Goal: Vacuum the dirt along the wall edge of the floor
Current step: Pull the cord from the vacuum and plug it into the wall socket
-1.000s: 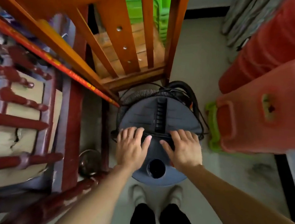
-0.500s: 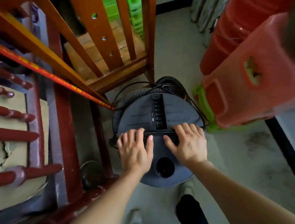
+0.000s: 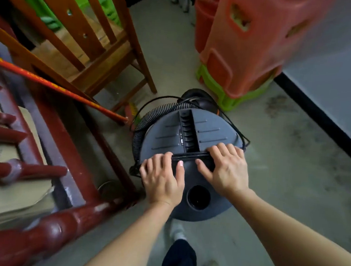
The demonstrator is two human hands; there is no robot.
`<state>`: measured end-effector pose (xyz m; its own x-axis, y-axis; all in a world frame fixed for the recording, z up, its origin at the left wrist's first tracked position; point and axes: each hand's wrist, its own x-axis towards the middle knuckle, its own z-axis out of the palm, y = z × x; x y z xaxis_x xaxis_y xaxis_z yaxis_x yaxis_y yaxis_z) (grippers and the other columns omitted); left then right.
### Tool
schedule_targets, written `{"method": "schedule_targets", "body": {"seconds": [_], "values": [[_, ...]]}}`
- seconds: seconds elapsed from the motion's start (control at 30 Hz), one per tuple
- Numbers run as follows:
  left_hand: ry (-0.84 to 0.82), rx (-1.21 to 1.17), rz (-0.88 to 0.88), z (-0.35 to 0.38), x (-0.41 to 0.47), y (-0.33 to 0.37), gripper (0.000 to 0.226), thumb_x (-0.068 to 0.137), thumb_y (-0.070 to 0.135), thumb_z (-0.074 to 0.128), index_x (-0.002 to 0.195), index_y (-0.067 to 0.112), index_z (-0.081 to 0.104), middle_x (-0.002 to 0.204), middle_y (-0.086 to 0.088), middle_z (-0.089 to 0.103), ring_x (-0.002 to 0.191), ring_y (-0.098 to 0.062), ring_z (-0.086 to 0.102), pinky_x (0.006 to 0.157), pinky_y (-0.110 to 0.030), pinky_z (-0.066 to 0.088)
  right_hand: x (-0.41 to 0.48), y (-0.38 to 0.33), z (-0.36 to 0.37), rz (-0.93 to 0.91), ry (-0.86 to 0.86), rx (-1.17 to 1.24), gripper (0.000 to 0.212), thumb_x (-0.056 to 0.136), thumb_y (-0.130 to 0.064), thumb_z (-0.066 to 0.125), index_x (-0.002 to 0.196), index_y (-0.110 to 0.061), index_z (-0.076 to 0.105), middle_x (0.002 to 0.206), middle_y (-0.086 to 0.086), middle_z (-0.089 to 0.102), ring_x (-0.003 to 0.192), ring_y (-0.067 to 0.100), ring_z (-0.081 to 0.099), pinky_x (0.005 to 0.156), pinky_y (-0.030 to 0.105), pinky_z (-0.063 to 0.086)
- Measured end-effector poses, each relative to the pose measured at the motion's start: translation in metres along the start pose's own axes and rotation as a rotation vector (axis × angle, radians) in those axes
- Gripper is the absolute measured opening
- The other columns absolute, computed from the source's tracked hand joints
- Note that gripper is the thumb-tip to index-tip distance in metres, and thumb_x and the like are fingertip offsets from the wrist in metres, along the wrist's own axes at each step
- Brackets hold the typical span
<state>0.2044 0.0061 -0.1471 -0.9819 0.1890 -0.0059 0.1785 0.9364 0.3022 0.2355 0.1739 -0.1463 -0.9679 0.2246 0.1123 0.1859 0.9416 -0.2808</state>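
A round grey canister vacuum (image 3: 170, 136) stands on the floor in the middle of the view, seen from above. Its ribbed hose (image 3: 150, 118) and black cord are coiled around the body, and a round port (image 3: 198, 197) faces me. Both my hands hold the black carry handle (image 3: 189, 156) across its top. My left hand (image 3: 162, 178) grips the handle's left end, thumb on the near side. My right hand (image 3: 226, 168) curls over the right end. Dark dirt patches (image 3: 277, 105) lie on the floor along the black baseboard (image 3: 318, 121) at the right wall.
An orange wooden chair (image 3: 122, 51) stands just beyond the vacuum on the left, with dark red wooden furniture (image 3: 69, 137) and a red-orange pole (image 3: 68, 91) closer in. Stacked red and green plastic stools (image 3: 239, 60) stand at the right. My feet (image 3: 177, 231) are below the vacuum.
The vacuum and both hands have shifted right and away from the chair, toward the right wall. My feet have stepped. The hands keep the same hold on the handle.
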Motion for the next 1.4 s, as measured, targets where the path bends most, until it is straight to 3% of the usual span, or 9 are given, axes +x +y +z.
{"method": "schedule_targets", "body": {"seconds": [0.33,0.73,1.1,1.4], "values": [[-0.072,-0.002,0.227,-0.004,-0.106,-0.011,0.044,0.09,0.044,0.038,0.107,0.013,0.064,0.097,-0.008,0.062,0.094,-0.032,0.056,0.095,-0.046,0.037,-0.154,-0.016,-0.009,0.257,0.062,-0.032,0.045,0.088,-0.056,0.05,0.087,-0.013,0.065,0.082,0.005,0.059,0.08,0.03,0.055,0.081,0.041,0.04],[-0.222,0.002,0.45,-0.024,-0.219,-0.068,0.045,0.09,0.045,0.037,0.108,0.014,0.064,0.098,-0.005,0.061,0.096,-0.03,0.056,0.097,-0.048,0.039,-0.309,-0.091,-0.007,0.512,0.108,-0.076,0.046,0.086,-0.055,0.051,0.09,-0.013,0.068,0.081,0.004,0.06,0.08,0.03,0.057,0.08,0.041,0.042],[-0.3,0.026,0.713,-0.069,-0.28,-0.206,0.044,0.092,0.046,0.036,0.107,0.015,0.063,0.096,-0.003,0.06,0.095,-0.028,0.056,0.098,-0.047,0.038,-0.412,-0.256,0.031,0.775,0.19,-0.119,0.044,0.085,-0.055,0.05,0.088,-0.015,0.067,0.081,0.004,0.06,0.078,0.03,0.056,0.078,0.042,0.041],[-0.267,0.011,0.67,-0.104,-0.348,-0.332,0.04,0.092,0.043,0.038,0.105,0.013,0.062,0.098,-0.003,0.061,0.094,-0.028,0.057,0.097,-0.047,0.038,-0.477,-0.372,0.057,0.699,0.184,-0.093,0.041,0.084,-0.053,0.054,0.09,-0.016,0.068,0.083,0.003,0.061,0.078,0.029,0.056,0.079,0.041,0.041]]}}
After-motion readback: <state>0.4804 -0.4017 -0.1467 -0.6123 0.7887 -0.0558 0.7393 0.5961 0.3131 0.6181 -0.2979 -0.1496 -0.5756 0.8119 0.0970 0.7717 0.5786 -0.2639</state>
